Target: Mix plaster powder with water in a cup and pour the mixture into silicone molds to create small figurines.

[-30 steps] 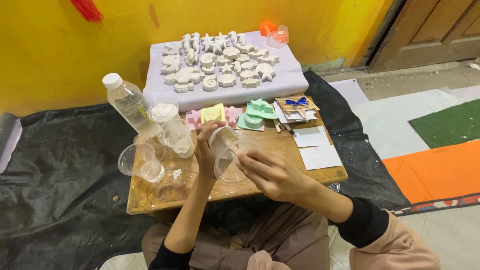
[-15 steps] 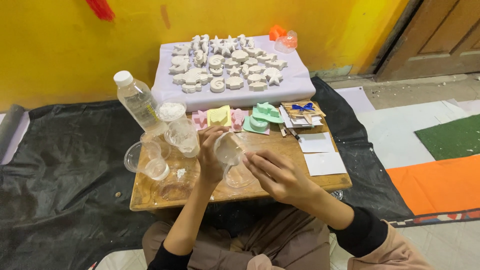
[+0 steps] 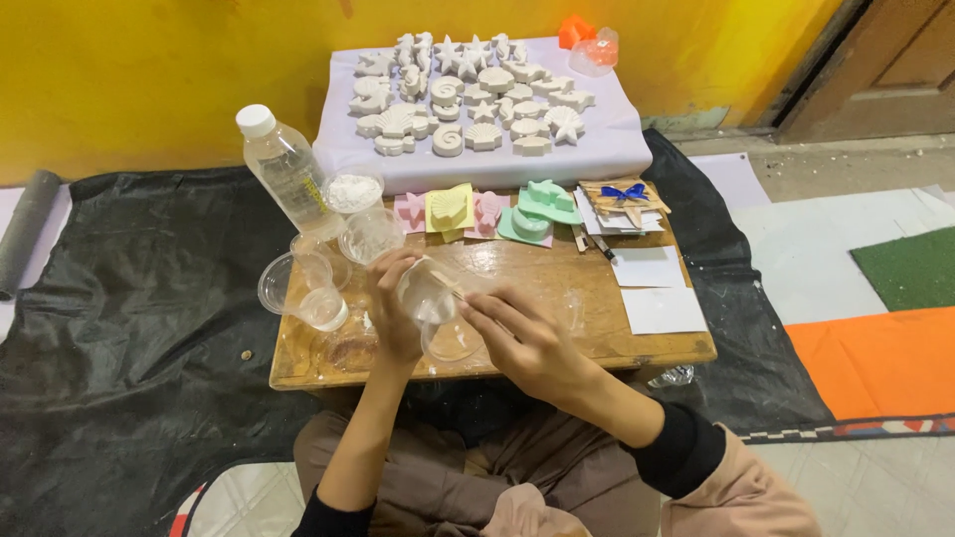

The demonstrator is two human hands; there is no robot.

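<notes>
The left hand [image 3: 393, 298] grips a clear plastic cup [image 3: 426, 293], tilted on its side above the front edge of the low wooden table [image 3: 557, 268]. Its fingers wrap the cup wall. The right hand [image 3: 522, 338] pinches a thin wooden stick [image 3: 450, 282], fingers closed on it, with the stick's tip inside the cup mouth.

Step in hand, as judged: scraping or stirring the contents of the tilted cup. A second clear cup [image 3: 450, 340] sits directly below on the table. The next move calls for a steady tilt and a controlled stroke of the stick along the inner wall, so that material drops into the lower cup and not onto the table.

The held cup is transparent and thin-walled, and carries a whitish film; the amount inside cannot be determined.

Adjacent items:
- A water bottle [image 3: 286, 169] with a white cap stands at the table's left rear.
- A cup of white powder [image 3: 352, 192] stands just beside the bottle.
- Coloured moulds [image 3: 477, 211] line the rear edge.
- White plaster shell casts [image 3: 468, 104] lie on a lilac-covered board beyond the table.
</notes>
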